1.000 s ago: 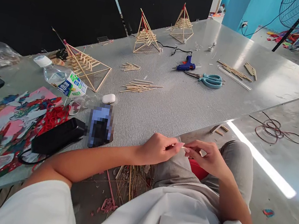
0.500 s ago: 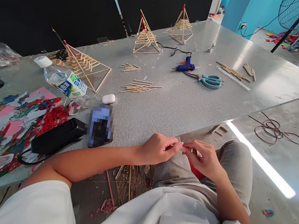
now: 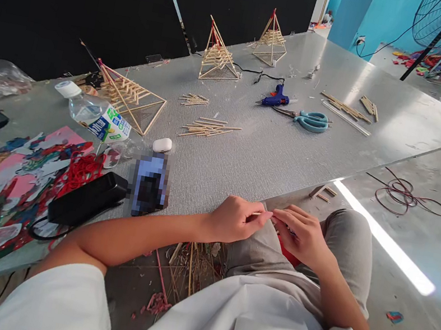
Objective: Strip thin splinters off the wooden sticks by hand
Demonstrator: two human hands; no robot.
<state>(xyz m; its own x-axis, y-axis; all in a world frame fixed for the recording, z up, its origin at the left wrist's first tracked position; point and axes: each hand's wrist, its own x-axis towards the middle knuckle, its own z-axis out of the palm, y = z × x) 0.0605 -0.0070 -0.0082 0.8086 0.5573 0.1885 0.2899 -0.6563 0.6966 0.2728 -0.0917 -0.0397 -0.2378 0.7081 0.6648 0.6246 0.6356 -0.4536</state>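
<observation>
Over my lap, just off the table's front edge, my left hand [image 3: 236, 220] pinches a thin wooden stick [image 3: 255, 213], of which only a short piece shows. Its fingertips meet those of my right hand [image 3: 302, 235], whose fingers are closed and bent inward; what they grip is hidden. On the table [image 3: 242, 163] beyond lie a bundle of thin sticks [image 3: 210, 128] and a smaller pile of short sticks [image 3: 194, 100]. Blue-handled scissors [image 3: 312, 121] rest beside a blue glue gun [image 3: 276, 96].
Three stick pyramids stand along the back: left [image 3: 132, 95], middle [image 3: 221, 60], far [image 3: 272, 40]. At left are a plastic bottle [image 3: 99, 116], a white case [image 3: 162, 145], a blurred phone [image 3: 151, 184], a black box [image 3: 89, 198] and red yarn [image 3: 82, 166]. More sticks [image 3: 345, 107] lie right.
My right hand's fingers have straightened a little and lie flatter against the left fingertips. The stick in my left hand shows more clearly. The view has shifted slightly.
</observation>
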